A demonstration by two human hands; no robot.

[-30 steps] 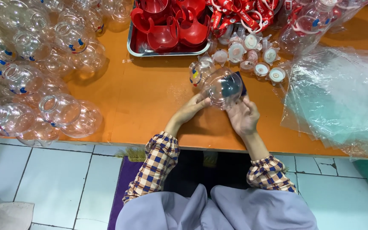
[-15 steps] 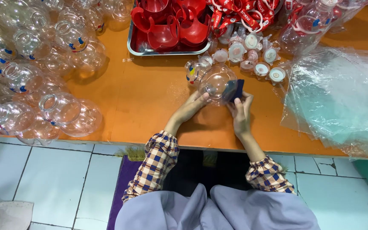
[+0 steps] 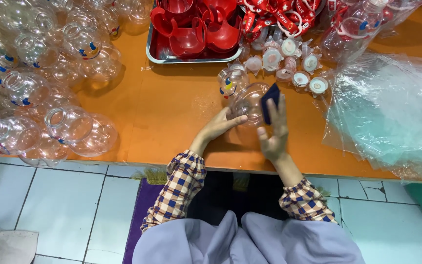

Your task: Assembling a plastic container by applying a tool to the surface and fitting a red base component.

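My left hand [image 3: 219,126] still grips the clear round plastic bottle [image 3: 248,101] mid-bench, while my right hand [image 3: 274,131] has now pressed a dark blue cloth [image 3: 268,100] flat against its side.

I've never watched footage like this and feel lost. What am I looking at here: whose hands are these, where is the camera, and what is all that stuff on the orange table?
The one camera sits on a person's head and looks straight down, so the two hands are the wearer's own. The left hand steadies a clear round plastic bottle on the orange table. The right hand presses a small dark blue piece against it. At left lies a heap of empty clear bottles. At the top, a metal tray holds red plastic parts, with white caps beside it. Clear plastic bags lie at right.
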